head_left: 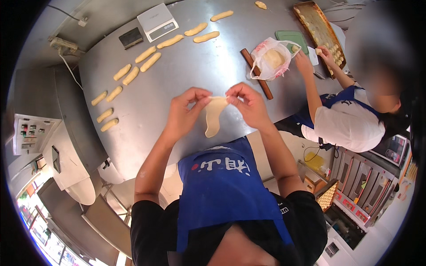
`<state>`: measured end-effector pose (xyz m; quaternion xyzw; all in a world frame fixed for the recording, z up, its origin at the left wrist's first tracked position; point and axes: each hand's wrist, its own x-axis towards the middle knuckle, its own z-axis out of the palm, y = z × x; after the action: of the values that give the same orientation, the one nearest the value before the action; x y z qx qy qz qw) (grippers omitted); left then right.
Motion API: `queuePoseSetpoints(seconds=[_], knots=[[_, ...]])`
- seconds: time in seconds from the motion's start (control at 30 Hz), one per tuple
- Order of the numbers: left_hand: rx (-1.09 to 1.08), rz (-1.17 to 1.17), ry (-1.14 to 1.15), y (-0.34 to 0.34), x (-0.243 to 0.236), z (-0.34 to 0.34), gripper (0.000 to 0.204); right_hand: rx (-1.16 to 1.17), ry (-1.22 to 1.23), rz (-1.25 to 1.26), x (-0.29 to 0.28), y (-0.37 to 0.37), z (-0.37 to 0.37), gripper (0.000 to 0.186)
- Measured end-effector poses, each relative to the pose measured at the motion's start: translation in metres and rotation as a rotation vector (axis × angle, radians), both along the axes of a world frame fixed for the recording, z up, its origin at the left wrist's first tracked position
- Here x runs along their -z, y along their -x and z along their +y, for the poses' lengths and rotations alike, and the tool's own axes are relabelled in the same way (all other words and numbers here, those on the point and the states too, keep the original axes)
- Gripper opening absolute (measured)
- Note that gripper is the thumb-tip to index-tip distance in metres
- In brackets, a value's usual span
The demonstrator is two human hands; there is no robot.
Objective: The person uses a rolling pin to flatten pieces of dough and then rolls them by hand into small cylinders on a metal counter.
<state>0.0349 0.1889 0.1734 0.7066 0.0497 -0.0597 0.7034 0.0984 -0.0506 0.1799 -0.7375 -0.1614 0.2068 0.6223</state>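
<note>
A flattened strip of dough (214, 117) lies on or hangs just over the near part of the steel table, its wide end toward the far side. My left hand (188, 106) pinches the left corner of that end between thumb and fingers. At the right corner my right hand (246, 104) pinches the dough in the same way. The strip narrows and curves toward me. Farther off to the left, several rolled dough pieces (145, 54) lie in a loose curved row, some in pairs.
On the steel table (195, 66) stand a white scale (157, 21), a dark small box (131, 38), a wooden rolling pin (264, 86) and a plastic bag of dough (271, 57). At the right, a co-worker's hands (326, 56) work by a green board (290, 39) and a baking tray (317, 31).
</note>
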Motion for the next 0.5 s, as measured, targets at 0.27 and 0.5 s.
queuePoseSetpoints(seconds=[0.27, 0.5], knots=[[-0.096, -0.584, -0.518, -0.028, -0.045, 0.018, 0.022, 0.002, 0.195, -0.566, -0.064, -0.031, 0.019, 0.008], [-0.078, -0.531, -0.701, 0.02, 0.129, -0.023, 0.022, 0.097, 0.407, -0.818, 0.11, 0.025, -0.008, 0.019]])
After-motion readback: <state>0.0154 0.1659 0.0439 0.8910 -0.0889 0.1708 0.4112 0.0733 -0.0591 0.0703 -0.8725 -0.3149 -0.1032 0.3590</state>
